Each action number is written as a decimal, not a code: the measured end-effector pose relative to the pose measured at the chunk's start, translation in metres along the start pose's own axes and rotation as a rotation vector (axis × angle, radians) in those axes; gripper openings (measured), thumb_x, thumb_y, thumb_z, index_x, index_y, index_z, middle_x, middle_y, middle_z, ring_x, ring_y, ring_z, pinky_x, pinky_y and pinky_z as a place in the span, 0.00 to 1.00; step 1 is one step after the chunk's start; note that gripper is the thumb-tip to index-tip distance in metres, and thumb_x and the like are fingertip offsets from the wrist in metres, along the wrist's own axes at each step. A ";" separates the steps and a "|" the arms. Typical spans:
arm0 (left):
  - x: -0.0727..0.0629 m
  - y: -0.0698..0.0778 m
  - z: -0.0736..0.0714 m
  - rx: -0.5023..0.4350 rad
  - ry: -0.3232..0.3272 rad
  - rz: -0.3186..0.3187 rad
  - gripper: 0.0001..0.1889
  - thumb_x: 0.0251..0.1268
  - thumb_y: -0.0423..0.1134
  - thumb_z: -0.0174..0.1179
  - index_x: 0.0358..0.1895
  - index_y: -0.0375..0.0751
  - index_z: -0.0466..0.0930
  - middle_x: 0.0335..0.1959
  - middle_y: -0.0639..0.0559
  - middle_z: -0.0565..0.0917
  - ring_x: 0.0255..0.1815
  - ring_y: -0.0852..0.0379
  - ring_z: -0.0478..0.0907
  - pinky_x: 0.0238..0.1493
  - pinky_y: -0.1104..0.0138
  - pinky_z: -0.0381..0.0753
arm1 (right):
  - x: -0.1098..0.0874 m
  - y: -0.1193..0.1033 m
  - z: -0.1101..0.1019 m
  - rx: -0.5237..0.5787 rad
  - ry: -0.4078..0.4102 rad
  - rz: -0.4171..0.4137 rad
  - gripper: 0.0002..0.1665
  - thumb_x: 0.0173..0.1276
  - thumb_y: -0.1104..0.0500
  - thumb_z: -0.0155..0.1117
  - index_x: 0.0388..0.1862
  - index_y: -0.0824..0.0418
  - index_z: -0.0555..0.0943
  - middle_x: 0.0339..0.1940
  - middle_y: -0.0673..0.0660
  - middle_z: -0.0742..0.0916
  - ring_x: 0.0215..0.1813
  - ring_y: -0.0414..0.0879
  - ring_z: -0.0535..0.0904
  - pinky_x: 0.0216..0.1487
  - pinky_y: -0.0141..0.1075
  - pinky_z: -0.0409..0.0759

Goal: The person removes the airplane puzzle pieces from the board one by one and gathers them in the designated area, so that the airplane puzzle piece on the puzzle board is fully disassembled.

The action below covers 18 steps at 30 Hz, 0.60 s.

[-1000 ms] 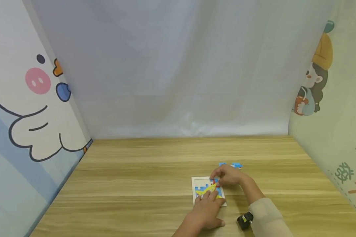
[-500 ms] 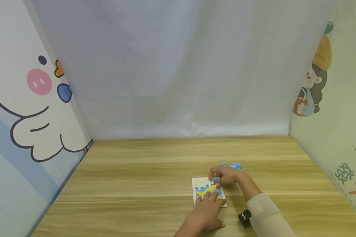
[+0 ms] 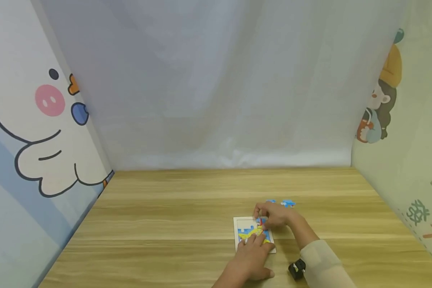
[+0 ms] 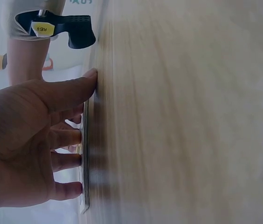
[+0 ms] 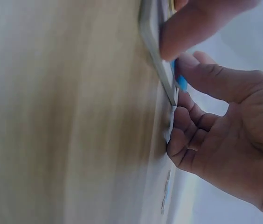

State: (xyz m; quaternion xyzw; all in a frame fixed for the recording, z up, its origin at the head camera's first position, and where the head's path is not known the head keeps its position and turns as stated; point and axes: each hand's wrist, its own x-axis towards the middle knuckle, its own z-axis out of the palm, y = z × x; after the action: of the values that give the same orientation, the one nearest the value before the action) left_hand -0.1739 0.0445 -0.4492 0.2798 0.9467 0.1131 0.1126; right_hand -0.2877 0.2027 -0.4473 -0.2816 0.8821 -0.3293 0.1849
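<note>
A small jigsaw puzzle with a white frame (image 3: 235, 233) lies on the table, its picture yellow, blue and red. My left hand (image 3: 250, 258) rests across its lower part, fingertips pressing on the puzzle and fairly straight in the left wrist view. At the upper right corner, my right hand (image 3: 275, 214) pinches a puzzle piece (image 3: 260, 222) with blue, red and yellow on it. The right wrist view shows a blue edge of this puzzle piece (image 5: 182, 83) by the thumb, with the other fingers curled beside the frame. The upper left of the frame shows bare backing.
Beyond my right hand lie loose blue puzzle pieces (image 3: 288, 203), one partly hidden by the hand. A black wrist camera (image 3: 297, 269) sits by the right sleeve (image 3: 324, 260). The wood-grain table (image 3: 158, 224) ends at a pale curtain (image 3: 201, 100), with printed walls on both sides.
My right hand's fingers shift slightly at the frame's upper right corner, and the pinched puzzle piece turns or moves a little. The left hand stays on the puzzle.
</note>
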 end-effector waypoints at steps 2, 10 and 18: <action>-0.001 0.000 -0.001 0.006 0.000 0.003 0.34 0.48 0.57 0.67 0.62 0.61 0.70 0.69 0.54 0.60 0.67 0.46 0.57 0.58 0.46 0.64 | -0.001 -0.002 0.001 0.020 0.017 0.011 0.18 0.49 0.73 0.68 0.36 0.58 0.75 0.33 0.56 0.78 0.41 0.53 0.74 0.39 0.45 0.72; -0.003 0.001 -0.001 0.033 0.023 0.006 0.34 0.48 0.58 0.67 0.61 0.61 0.70 0.69 0.55 0.60 0.67 0.47 0.58 0.57 0.48 0.64 | -0.006 -0.003 0.004 0.048 0.063 0.018 0.17 0.50 0.71 0.67 0.38 0.61 0.74 0.29 0.54 0.78 0.32 0.47 0.72 0.32 0.39 0.72; -0.004 0.001 -0.001 0.025 0.028 0.007 0.33 0.48 0.58 0.67 0.61 0.60 0.70 0.68 0.55 0.61 0.67 0.47 0.58 0.57 0.47 0.64 | -0.010 0.001 0.004 0.041 0.083 0.000 0.16 0.52 0.71 0.66 0.38 0.61 0.74 0.27 0.53 0.77 0.30 0.46 0.71 0.31 0.38 0.71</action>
State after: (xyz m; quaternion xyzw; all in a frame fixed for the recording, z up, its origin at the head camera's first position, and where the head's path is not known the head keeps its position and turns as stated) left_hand -0.1711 0.0429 -0.4473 0.2831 0.9485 0.1053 0.0956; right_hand -0.2782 0.2074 -0.4492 -0.2636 0.8822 -0.3585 0.1538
